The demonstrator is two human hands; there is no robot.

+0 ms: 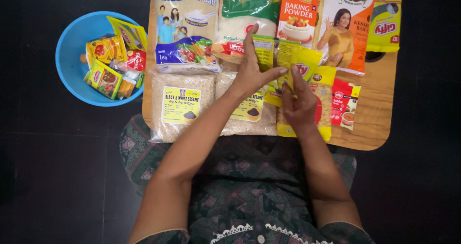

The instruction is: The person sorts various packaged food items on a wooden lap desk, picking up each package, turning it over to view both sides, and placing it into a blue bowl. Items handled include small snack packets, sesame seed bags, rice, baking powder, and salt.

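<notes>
My left hand (250, 71) reaches across a wooden board (379, 114), its fingers on a small green-yellow sachet (264, 49) and its thumb against a yellow sachet (300, 59). My right hand (298, 105) pinches the lower edge of that yellow sachet from below. Both hands hover over two clear bags of pale seeds (182, 105), each with a yellow label, and over a yellow packet of grain (326, 100).
A blue bowl (72, 66) at the left holds several small packets. Along the board's far side lie a salt bag (185, 28), an orange baking powder box (297, 13), a white-orange packet (348, 28) and a yellow pouch (384, 23). A red sachet (346, 102) lies at the right.
</notes>
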